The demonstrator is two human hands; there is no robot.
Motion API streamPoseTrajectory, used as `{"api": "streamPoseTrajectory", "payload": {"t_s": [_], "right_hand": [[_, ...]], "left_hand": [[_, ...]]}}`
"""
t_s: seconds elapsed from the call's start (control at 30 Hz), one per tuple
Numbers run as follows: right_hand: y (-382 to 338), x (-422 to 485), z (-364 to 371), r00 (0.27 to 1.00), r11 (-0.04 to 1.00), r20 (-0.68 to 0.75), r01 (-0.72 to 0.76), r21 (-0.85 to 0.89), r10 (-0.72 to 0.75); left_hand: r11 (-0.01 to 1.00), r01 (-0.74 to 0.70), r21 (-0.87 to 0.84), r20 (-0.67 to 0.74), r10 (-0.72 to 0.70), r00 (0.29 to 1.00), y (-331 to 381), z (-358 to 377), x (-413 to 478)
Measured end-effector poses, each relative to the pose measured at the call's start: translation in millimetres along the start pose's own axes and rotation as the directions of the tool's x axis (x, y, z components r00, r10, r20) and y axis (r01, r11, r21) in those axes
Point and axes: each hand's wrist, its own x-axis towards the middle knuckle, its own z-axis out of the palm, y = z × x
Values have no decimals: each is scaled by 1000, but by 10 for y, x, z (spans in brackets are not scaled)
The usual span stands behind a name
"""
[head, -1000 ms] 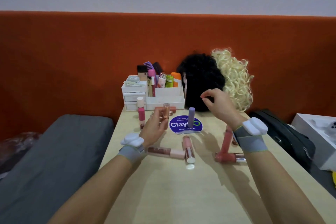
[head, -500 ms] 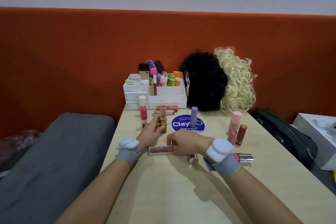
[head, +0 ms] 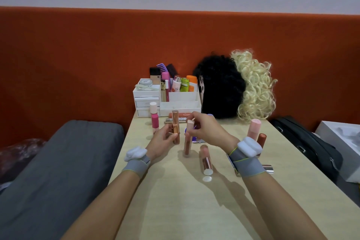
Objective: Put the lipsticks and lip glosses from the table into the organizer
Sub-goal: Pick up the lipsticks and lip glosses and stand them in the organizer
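My left hand (head: 162,142) grips a rose-gold lipstick (head: 175,126) upright above the table. Beside it, my right hand (head: 206,129) holds a brown lip gloss tube (head: 187,143) by its pale cap, hanging almost vertical. The white organizer (head: 180,107) stands at the table's far edge, its back compartments full of cosmetics. A pink gloss (head: 205,160) lies flat in front of my hands. A pink bottle (head: 154,118) stands at the left. A pale pink tube (head: 253,129) and a brown tube (head: 261,140) stand at the right. More tubes (head: 180,120) lie before the organizer.
A black wig (head: 220,87) and a blond wig (head: 255,87) stand right of the organizer. A purple sticker (head: 194,138) lies under my right hand. A grey cushion (head: 58,161) is left of the table, a black bag (head: 307,142) and a white box (head: 342,142) right.
My right hand came down to the table, took the brown lip gloss that lay flat there and lifted it upright. My left hand kept hold of the rose-gold lipstick and raised it slightly.
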Motion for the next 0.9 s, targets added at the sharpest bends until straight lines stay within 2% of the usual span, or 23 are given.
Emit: {"api": "streamPoseTrajectory", "payload": {"t_s": [0.13,0.57,0.73,0.9], "right_hand": [[15,38,71,997,1000,-80,12,5,-12],[46,48,132,989,1000,-146,-18,-1,18],[0,49,156,991,999,-133,-1,46,7],[-51,58,189,991,995,-134,-4,97,17]], "left_hand": [[999,-32,36,14,31,999,-9,-12,5],[997,-58,54,3,58,998,31,4,-68],[989,-114,93,-107,124,987,33,-14,-86],[967,-187,174,-236,225,945,49,-35,-151]]}}
